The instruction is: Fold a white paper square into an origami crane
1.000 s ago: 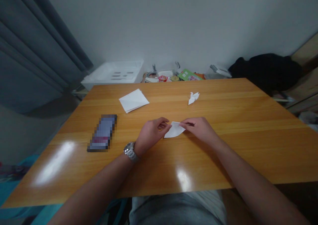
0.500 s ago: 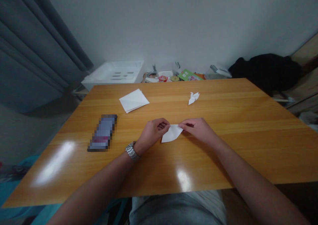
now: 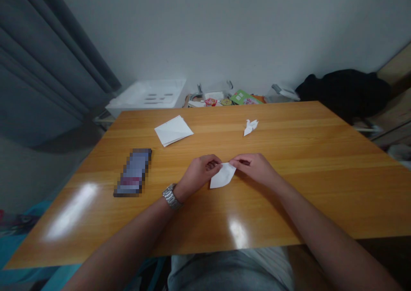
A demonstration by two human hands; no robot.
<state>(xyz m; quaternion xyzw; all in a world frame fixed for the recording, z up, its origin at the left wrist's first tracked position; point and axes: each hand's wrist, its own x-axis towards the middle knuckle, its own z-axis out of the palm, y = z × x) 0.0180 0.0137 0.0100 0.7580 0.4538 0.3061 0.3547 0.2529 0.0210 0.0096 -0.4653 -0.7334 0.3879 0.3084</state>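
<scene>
A folded piece of white paper [image 3: 222, 176] hangs between my hands just above the wooden table [image 3: 257, 205]. My left hand [image 3: 199, 173] pinches its left corner, and my right hand [image 3: 252, 167] pinches its upper right end. A silver metal wristwatch [image 3: 171, 197] sits on my left wrist. Farther up the table lie a small white origami crane [image 3: 250, 127] and a stack of white paper squares [image 3: 174, 130]. Left of my hands rests a smartphone [image 3: 133, 172], its screen pixelated.
A white plastic crate [image 3: 147, 95] stands beyond the far edge of the table, beside a cluster of packets and a green book [image 3: 244, 97]. A dark cloth heap [image 3: 340, 93] lies at the far right, and a grey curtain [image 3: 41, 64] hangs at the left.
The folded paper has swung, its lower tip now pointing down and left, and it sits slightly lower. Both hands have drawn a little toward me while keeping hold.
</scene>
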